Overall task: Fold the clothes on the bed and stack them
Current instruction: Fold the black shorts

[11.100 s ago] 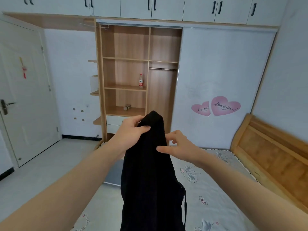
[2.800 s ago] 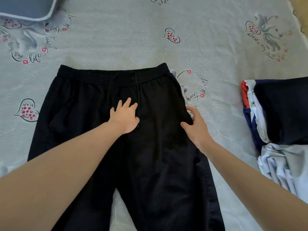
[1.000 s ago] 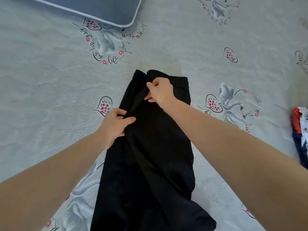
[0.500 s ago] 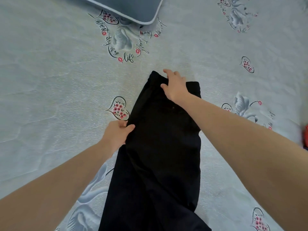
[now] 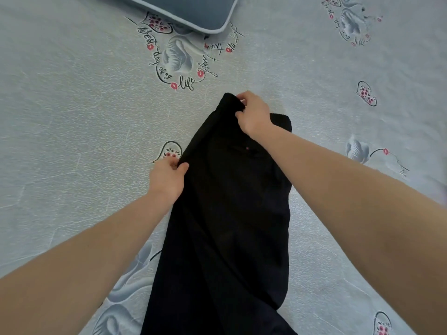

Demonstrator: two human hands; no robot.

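Closest to the person, the black trousers (image 5: 229, 226) lie folded lengthwise on the bed's pale printed sheet (image 5: 72, 117), legs trailing back out of view. The left hand (image 5: 167, 181) pinches their left edge partway up. Farther on, the right hand (image 5: 252, 113) grips the waistband corner, fingers curled round the cloth. Beyond, a blue-grey pillow (image 5: 193, 10) rests on the sheet.
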